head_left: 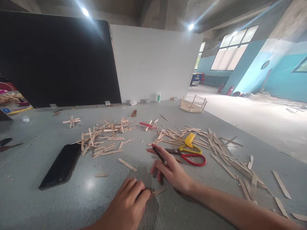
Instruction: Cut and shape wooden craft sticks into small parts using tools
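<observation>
My left hand (127,201) presses down, fingers curled over one end of a flat pale wooden craft stick (157,192). The stick lies close to the near edge of the grey table (48,204), about midway along it. My right hand (171,171) rests just beyond it, fingers closed on a slim dark pen (159,155) pinched between index and middle finger.

I judge the stick needs pinning flat with even pressure, because the tabletop looks smooth and faintly glossy, and thin wood would skate on it. The pen would be steadier gripped nearer its tip.

The sticks are thin, matt and round-ended, and loose heaps of them (105,140) spread toward the far edge. Red-and-yellow-handled steel scissors (192,153) lie just beside my right hand, and a glossy black slab phone (61,166) lies toward the left edge.
</observation>
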Tool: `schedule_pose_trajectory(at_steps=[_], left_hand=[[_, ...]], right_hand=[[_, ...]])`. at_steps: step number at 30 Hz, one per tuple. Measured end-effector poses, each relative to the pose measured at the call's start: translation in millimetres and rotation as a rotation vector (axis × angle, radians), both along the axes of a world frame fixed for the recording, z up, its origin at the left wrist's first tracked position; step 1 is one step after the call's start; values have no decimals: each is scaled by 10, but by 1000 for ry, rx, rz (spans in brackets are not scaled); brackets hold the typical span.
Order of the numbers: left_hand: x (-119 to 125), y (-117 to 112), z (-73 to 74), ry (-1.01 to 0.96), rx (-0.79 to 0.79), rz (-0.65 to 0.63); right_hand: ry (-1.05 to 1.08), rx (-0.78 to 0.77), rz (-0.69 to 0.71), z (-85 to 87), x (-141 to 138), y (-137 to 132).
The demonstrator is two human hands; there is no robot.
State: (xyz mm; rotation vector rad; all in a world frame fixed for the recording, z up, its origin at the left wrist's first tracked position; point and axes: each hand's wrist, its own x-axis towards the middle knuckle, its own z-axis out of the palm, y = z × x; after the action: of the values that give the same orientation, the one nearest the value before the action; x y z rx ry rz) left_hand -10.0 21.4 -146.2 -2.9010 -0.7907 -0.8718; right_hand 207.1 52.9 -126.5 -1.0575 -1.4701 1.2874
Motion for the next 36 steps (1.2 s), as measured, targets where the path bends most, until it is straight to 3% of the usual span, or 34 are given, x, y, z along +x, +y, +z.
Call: schedule_pose_trajectory(at_steps=[4,9,14,16,19,21,24,27,31,36], left_hand=[[-12,10,27,24,68,-46],[-15,21,76,50,148,-128],[-3,21,102,17,111,-179],[-4,13,99,1,88,-187],[-5,0,95,-6,74,-181],[-3,-2,98,-17,77,-183],[3,5,92,-55,63,-186],[8,12,47,-90,42,-207],[-1,-5,10,-150,86,-184],[-91,-108,142,124,261,-121]], right_hand=[[-163,102,-48,-82,-27,-10],[-556,248,-258,-102,-33,-23],[-1040,316,-255,306,221,79],[-1240,306,-249,506,442,185],[-1535,255,-371,662,841,379],[-1696,207,-423,638,1101,503],[-1849,143,-372,490,1415,649],[-1912,128,-307,358,1622,744],[-1921,143,-248,309,1785,823],[-1876,205,-210,288,1882,881]])
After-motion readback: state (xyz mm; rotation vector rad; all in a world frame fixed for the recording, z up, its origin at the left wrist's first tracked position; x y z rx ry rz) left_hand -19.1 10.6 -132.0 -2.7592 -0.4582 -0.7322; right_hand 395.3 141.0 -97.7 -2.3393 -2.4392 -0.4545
